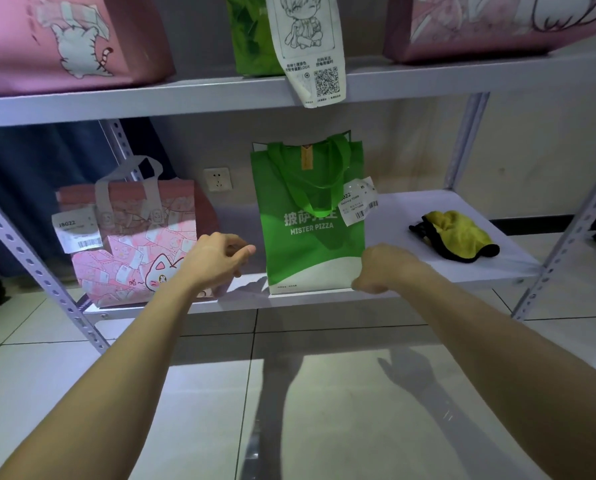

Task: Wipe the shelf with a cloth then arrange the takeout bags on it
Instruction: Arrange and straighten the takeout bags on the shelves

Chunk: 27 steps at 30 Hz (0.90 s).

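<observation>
A green "Mister Pizza" takeout bag (pixel 310 251) stands upright in the middle of the white lower shelf (pixel 428 202), with a receipt tag on its handle. My right hand (pixel 383 268) is curled against the bag's lower right corner and seems to grip it. My left hand (pixel 216 258) hovers just left of the bag with its fingers loosely apart, holding nothing. A pink cat-print bag (pixel 133 244) stands at the shelf's left end, partly behind my left wrist. A crumpled yellow cloth (pixel 456 237) with a black edge lies on the shelf's right part.
The upper shelf (pixel 185 98) carries a pink bag (pixel 64 39), a green bag (pixel 251 36), a white drawn-figure bag (pixel 307 46) hanging over its edge, and another pink bag (pixel 497 26). Perforated metal uprights (pixel 29 261) frame the rack. A wall socket (pixel 217 179) sits behind. Below is tiled floor.
</observation>
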Each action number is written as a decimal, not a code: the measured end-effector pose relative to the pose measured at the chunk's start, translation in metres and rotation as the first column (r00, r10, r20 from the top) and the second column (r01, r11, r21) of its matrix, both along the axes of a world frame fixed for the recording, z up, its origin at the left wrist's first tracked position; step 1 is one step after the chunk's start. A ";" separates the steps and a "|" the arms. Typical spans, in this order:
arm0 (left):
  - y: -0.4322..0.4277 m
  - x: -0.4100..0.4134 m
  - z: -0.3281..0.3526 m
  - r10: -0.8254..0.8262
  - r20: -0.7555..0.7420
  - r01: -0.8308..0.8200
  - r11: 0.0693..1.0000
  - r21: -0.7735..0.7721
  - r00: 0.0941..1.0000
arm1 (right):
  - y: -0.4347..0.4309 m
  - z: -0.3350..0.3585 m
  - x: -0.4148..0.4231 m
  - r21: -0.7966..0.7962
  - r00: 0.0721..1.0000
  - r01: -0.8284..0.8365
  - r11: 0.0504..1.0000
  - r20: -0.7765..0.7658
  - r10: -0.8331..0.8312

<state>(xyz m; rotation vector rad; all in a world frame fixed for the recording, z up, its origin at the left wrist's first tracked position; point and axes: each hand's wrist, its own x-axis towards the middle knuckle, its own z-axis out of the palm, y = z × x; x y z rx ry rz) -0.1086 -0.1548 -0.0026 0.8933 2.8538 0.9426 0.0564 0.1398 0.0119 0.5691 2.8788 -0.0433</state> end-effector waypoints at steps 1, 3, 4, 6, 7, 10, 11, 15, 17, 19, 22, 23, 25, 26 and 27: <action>-0.004 0.001 0.004 -0.009 0.019 0.009 1.000 0.008 1.000 | -0.006 0.006 0.001 -0.009 0.999 -0.001 1.000 0.037 0.002; -0.011 0.005 0.016 -0.032 0.033 0.031 0.999 0.014 0.999 | -0.017 0.017 0.000 -0.038 0.999 -0.026 0.999 0.044 0.028; -0.015 0.007 0.022 -0.041 0.025 0.040 0.999 0.016 0.999 | -0.024 0.023 -0.002 -0.052 0.998 -0.058 0.997 0.018 0.059; -0.023 0.013 0.039 -0.052 -0.010 0.052 0.998 0.036 0.999 | -0.040 0.035 -0.006 -0.075 0.988 -0.142 0.987 -0.065 0.137; -0.028 0.017 0.048 -0.048 -0.032 0.050 0.997 0.050 0.998 | -0.050 0.041 -0.008 -0.092 0.979 -0.180 0.979 -0.115 0.169; -0.049 0.026 0.077 -0.003 -0.109 0.015 0.995 0.103 0.994 | -0.083 0.061 -0.013 -0.157 0.928 -0.269 0.950 -0.304 0.213; -0.059 0.029 0.087 0.024 -0.126 -0.007 0.991 0.133 0.992 | -0.096 0.069 -0.014 -0.165 0.897 -0.302 0.939 -0.383 0.221; -0.103 0.036 0.130 0.203 -0.285 -0.105 0.940 0.324 0.937 | -0.152 0.114 -0.017 -0.177 0.633 -0.442 0.880 -0.757 0.165; -0.125 0.036 0.152 0.321 -0.351 -0.142 0.882 0.450 0.879 | -0.179 0.144 -0.023 -0.174 0.451 -0.523 0.835 -0.887 0.098; -0.144 0.031 0.173 0.441 -0.393 -0.172 0.812 0.557 0.807 | -0.200 0.178 -0.039 -0.152 0.288 -0.596 0.788 -0.957 0.033; -0.167 0.013 0.201 0.564 -0.414 -0.173 0.715 0.677 0.715 | -0.220 0.226 -0.078 -0.138 0.169 -0.622 0.771 -0.985 -0.040; -0.173 0.005 0.209 0.582 -0.416 -0.176 0.704 0.688 0.698 | -0.224 0.239 -0.095 -0.136 0.166 -0.604 0.785 -0.985 -0.043; -0.179 -0.014 0.225 0.588 -0.403 -0.205 0.708 0.676 0.701 | -0.229 0.257 -0.125 -0.161 0.234 -0.540 0.826 -0.972 -0.037; -0.180 -0.023 0.232 0.578 -0.374 -0.223 0.711 0.667 0.725 | -0.232 0.263 -0.138 -0.186 0.289 -0.510 0.840 -0.957 -0.036; -0.180 -0.031 0.238 0.562 -0.339 -0.233 0.712 0.662 0.755 | -0.233 0.267 -0.149 -0.216 0.339 -0.492 0.843 -0.940 -0.043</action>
